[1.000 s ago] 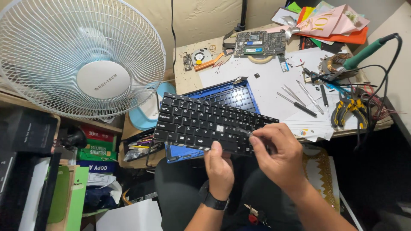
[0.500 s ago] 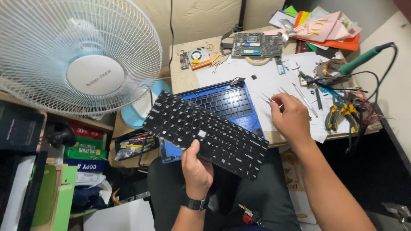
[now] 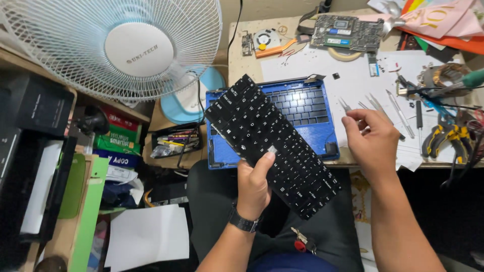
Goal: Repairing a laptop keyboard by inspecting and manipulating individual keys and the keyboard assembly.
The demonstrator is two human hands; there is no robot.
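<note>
Our left hand grips the black laptop keyboard from beneath, thumb across its keys, holding it tilted over the blue laptop case. Right of the case, our right hand hovers loosely curled, fingertips pinched beside the tweezers.

Fan top (and left side) beyond frame

Bright, even light falls from above onto the bench, and the white paper there glares almost blank. The fan is well lit too. Under the bench it goes dim, and the lower right corner is nearly black. Shadows are soft. Focus is sharp throughout, and straight lines bow slightly towards the edges.
</note>
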